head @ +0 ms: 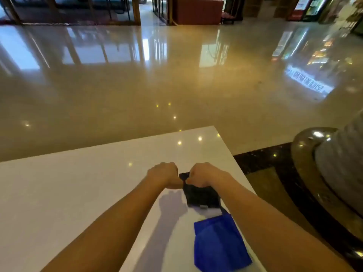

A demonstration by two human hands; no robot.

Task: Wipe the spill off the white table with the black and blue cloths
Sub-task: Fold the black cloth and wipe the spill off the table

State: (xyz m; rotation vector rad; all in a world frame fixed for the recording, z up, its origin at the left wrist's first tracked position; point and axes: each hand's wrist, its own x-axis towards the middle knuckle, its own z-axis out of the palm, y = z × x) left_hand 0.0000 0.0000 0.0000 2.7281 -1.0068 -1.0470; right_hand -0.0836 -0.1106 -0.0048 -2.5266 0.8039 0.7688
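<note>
Both my hands hold a black cloth (202,196) above the white table (78,183). My left hand (164,174) and my right hand (204,173) grip its upper edge side by side, fingers closed, and the cloth hangs down toward me with a small white tag at its lower edge. A folded blue cloth (218,242) lies flat on the table near its right edge, just below the black one and partly under my right forearm. I cannot make out any spill on the glossy table top.
The table's far edge and right corner (213,127) border a shiny beige floor (157,75). A large polished stone column base (324,173) stands close on the right. Furniture and shop fronts lie far at the back.
</note>
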